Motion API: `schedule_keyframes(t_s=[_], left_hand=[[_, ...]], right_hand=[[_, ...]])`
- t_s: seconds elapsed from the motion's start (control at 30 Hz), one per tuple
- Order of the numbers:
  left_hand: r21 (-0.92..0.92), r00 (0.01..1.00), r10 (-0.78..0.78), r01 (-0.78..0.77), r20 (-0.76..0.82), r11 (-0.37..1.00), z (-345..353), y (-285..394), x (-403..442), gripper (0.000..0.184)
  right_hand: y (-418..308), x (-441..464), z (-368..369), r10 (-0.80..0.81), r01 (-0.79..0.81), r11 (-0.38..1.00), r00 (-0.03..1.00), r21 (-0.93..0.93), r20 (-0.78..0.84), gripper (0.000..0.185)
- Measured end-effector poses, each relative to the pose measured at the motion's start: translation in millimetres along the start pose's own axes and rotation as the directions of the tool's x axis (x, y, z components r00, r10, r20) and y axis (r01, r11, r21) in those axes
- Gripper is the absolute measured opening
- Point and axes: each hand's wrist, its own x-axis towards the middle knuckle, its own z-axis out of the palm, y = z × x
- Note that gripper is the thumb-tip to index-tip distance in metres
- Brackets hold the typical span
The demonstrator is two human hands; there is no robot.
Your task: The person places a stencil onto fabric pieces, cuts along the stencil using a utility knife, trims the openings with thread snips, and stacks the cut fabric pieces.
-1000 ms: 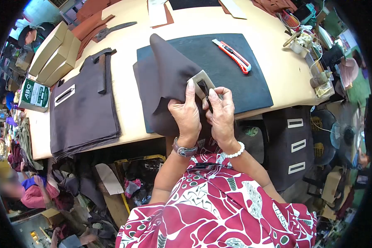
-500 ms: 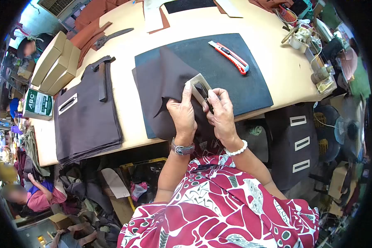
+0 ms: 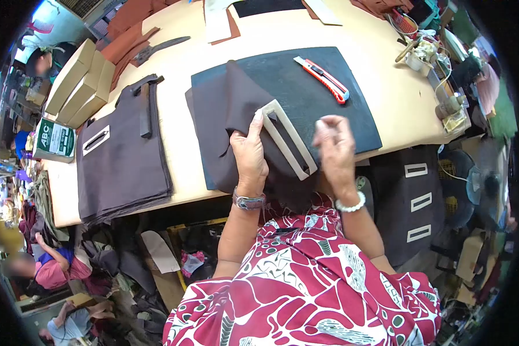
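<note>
My left hand (image 3: 249,158) grips a dark brown piece of leather or cloth (image 3: 213,109), its thumb on top beside a beige rectangular frame (image 3: 285,140). The frame surrounds a long slot, with small dark flaps at the slot's ends. To the right of the frame and apart from it is my right hand (image 3: 335,151), its fingers curled and smeared by motion; whether they hold anything is unclear. Under the piece lies a dark cutting mat (image 3: 352,127). A red and white box cutter (image 3: 324,79) rests on the mat, blade toward the upper left.
On the left, a hammer (image 3: 145,112) lies on a stack of dark brown pieces (image 3: 124,167), the top one with a framed slot. Beige boxes (image 3: 78,86) and a green ABC box (image 3: 55,140) stand beyond. A dark piece with three frames (image 3: 395,190) hangs at right.
My right hand has come off the frame and moved right. The slot and the frame's lower end, covered before, now show. My left hand keeps its hold on the piece.
</note>
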Motion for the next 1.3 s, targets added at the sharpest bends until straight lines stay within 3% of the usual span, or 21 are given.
schedule_keyframes(t_s=[0.03,0.1,0.13,0.2,0.23,0.33,0.43,0.53,0.6,0.67,0.73,0.8,0.83,0.87,0.93,0.97,1.0,1.03,1.07,1.13,1.3], left_hand=[[-0.004,0.999,0.015,-0.015,0.028,1.000,-3,2,1,0.020],[0.002,0.999,0.016,-0.016,0.051,1.000,-7,4,1,0.020],[0.003,0.998,0.017,-0.017,0.065,1.000,-8,5,1,0.020],[0.028,0.997,0.018,-0.021,0.079,0.999,-8,8,-2,0.018],[0.039,0.996,0.019,-0.023,0.085,0.999,-6,10,-4,0.017],[0.044,0.994,-0.010,0.005,0.105,0.999,-6,12,-8,0.017],[0.056,0.989,-0.048,0.041,0.142,0.998,-9,11,-10,0.016],[0.105,0.988,-0.036,0.020,0.153,0.994,-10,16,-13,0.016],[0.135,0.986,-0.022,0.000,0.163,0.991,-11,19,-15,0.016],[0.160,0.985,-0.037,0.010,0.168,0.987,-15,21,-15,0.016],[0.181,0.981,-0.082,0.050,0.175,0.982,-21,23,-11,0.016],[0.140,0.975,-0.136,0.112,0.176,0.984,-21,29,-13,0.016],[0.119,0.971,-0.162,0.142,0.178,0.983,-21,31,-14,0.016],[0.092,0.972,-0.157,0.143,0.173,0.985,-22,31,-14,0.015],[0.039,0.975,-0.154,0.150,0.163,0.988,-23,29,-11,0.013],[0.029,0.978,-0.142,0.140,0.149,0.990,-25,23,-8,0.015],[0.005,0.989,-0.101,0.101,0.110,0.995,-23,23,-8,0.015],[-0.017,0.996,-0.060,0.061,0.068,0.998,-18,23,-9,0.014],[-0.040,1.000,-0.018,0.019,0.026,0.999,-13,24,-9,0.014],[-0.082,0.998,0.059,-0.061,-0.033,0.995,-8,26,-7,0.014],[-0.187,0.980,0.171,-0.187,-0.099,0.964,0,29,-5,0.013]], right_hand=[[7,10,-14,-0.138,0.114,0.955,0.988,-0.275,-0.069,0.021],[25,32,-42,-0.313,0.216,0.696,0.950,-0.685,-0.018,0.020],[34,40,-49,-0.412,0.284,0.508,0.909,-0.813,0.060,0.019],[39,45,-54,-0.497,0.381,0.383,0.853,-0.842,0.159,0.020],[35,47,-53,-0.534,0.426,0.315,0.818,-0.848,0.212,0.020],[0,40,-25,-0.580,0.661,0.565,0.744,-0.494,0.332,0.025],[-20,37,3,-0.709,0.857,0.389,0.513,-0.338,0.484,0.022],[-15,47,14,-0.747,0.928,0.258,0.368,-0.269,0.553,0.018],[-20,51,18,-0.756,0.935,0.283,0.354,-0.214,0.550,0.013],[-23,56,22,-0.741,0.934,0.322,0.350,-0.154,0.572,0.015],[-27,57,28,-0.661,0.852,0.510,0.478,-0.121,0.579,0.010],[-30,58,33,-0.477,0.660,0.744,0.629,-0.099,0.614,0.009],[-32,58,37,-0.349,0.451,0.893,0.705,-0.010,0.617,0.008],[-31,61,40,-0.276,0.367,0.930,0.722,-0.012,0.635,0.009],[-26,68,46,-0.122,0.186,0.982,0.736,-0.026,0.666,0.011],[-27,63,50,-0.105,0.156,0.987,0.793,-0.032,0.600,0.011],[-28,59,52,-0.305,0.386,0.919,0.822,-0.078,0.481,0.010],[-32,55,53,-0.504,0.585,0.796,0.783,-0.154,0.365,0.009],[-35,50,53,-0.688,0.736,0.627,0.677,-0.254,0.262,0.008],[-45,24,49,-0.475,0.528,0.841,0.825,-0.117,0.306,0.015],[-31,-9,39,-0.213,0.305,0.934,0.895,-0.188,0.392,0.029]])
